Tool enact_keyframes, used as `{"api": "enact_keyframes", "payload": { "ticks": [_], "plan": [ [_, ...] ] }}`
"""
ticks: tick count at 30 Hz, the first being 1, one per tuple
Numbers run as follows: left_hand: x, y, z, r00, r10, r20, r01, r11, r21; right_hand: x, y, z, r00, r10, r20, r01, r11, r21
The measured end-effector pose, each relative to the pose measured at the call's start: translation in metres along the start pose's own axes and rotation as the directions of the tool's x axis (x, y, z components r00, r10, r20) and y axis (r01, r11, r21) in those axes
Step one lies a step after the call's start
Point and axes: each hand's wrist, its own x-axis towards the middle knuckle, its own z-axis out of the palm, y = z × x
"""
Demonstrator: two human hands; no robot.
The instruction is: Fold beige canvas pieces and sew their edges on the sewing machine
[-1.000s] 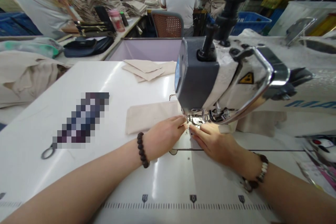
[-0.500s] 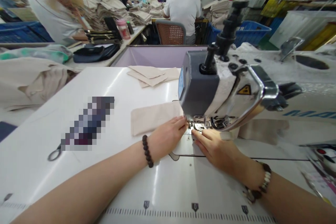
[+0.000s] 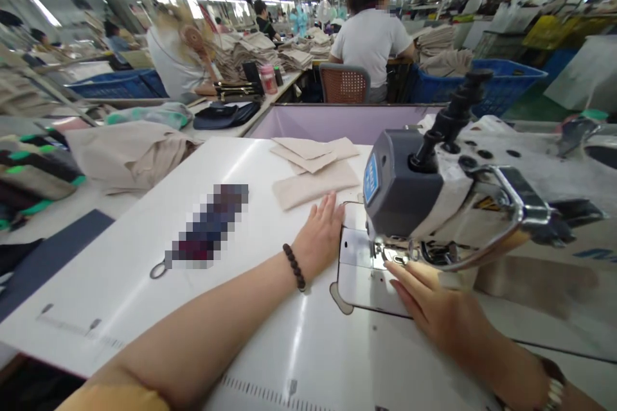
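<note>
As your left hand (image 3: 321,231) and right hand (image 3: 434,302) sit at the front of the sewing machine (image 3: 409,199), neither one has hold of anything. Your left hand lies palm down on the desk (image 3: 96,289), open and flat with the fingers spread, just left of the machine. Its fingertips (image 3: 328,198) come up just beside the lower edge of the folded cloth strip (image 3: 313,184), though you can't tell from this view whether they touch it. Your right hand is open too, with the fingers stretched forward and slightly bent, and it sits in front of the machine. Its fingertips (image 3: 391,268) are just beside the presser foot (image 3: 385,253).

The folded cloth strip lies flat on the desk, behind and to the left of the machine, well clear of the needle. It overlaps the front of a small stack of beige cloth pieces (image 3: 308,154), which lies further back from the machine. To the left of the machine, past your left hand, a blurred object with a metal ring (image 3: 158,270) lies on the desk. A beaded bracelet (image 3: 293,267) circles your left wrist. Beyond the machine stands a lilac bin (image 3: 337,123), and past that a co-worker in a white shirt (image 3: 371,45) sits with their back to you on a woven chair (image 3: 344,83).
</note>
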Motion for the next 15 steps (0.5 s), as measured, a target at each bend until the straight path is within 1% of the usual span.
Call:
{"api": "enact_keyframes", "payload": {
  "ticks": [1,2,3,5,6,7,8,10,12,15],
  "plan": [
    [0.0,-0.002,0.002,1.0,-0.009,0.017,0.008,1.0,0.014,0.0,0.004,-0.008,0.999,0.007,-0.045,-0.01,0.998,-0.067],
    [0.0,-0.004,0.004,0.998,-0.013,0.054,0.012,0.999,0.031,-0.001,0.009,-0.016,0.996,0.035,-0.081,-0.046,0.988,-0.149],
    [0.0,-0.004,0.004,0.996,-0.013,0.091,0.008,0.999,0.046,-0.004,0.016,-0.023,0.993,0.072,-0.088,-0.09,0.972,-0.215],
    [-0.002,-0.002,0.003,0.992,0.004,0.126,-0.012,0.998,0.058,-0.011,0.033,-0.032,0.976,0.218,-0.019,-0.211,0.912,-0.352],
    [-0.003,0.0,0.002,0.991,0.007,0.132,-0.016,0.998,0.062,-0.016,0.042,-0.033,0.953,0.3,0.04,-0.256,0.869,-0.425],
    [-0.004,0.001,0.001,0.991,0.009,0.135,-0.018,0.998,0.064,-0.02,0.05,-0.032,0.935,0.348,0.066,-0.283,0.846,-0.452],
    [-0.004,0.003,0.001,0.99,0.012,0.139,-0.021,0.998,0.065,-0.023,0.056,-0.029,0.925,0.375,0.057,-0.31,0.835,-0.454],
    [-0.005,0.004,0.0,0.989,0.015,0.146,-0.024,0.998,0.064,-0.027,0.061,-0.023,0.924,0.372,0.09,-0.296,0.842,-0.451],
    [-0.004,0.004,0.001,0.99,0.016,0.143,-0.025,0.998,0.064,-0.024,0.057,-0.02,0.922,0.377,0.088,-0.297,0.835,-0.463],
    [-0.005,0.004,0.003,0.993,0.016,0.121,-0.026,0.997,0.076,-0.015,0.044,-0.025,0.907,0.415,0.071,-0.333,0.81,-0.482]
  ]
}}
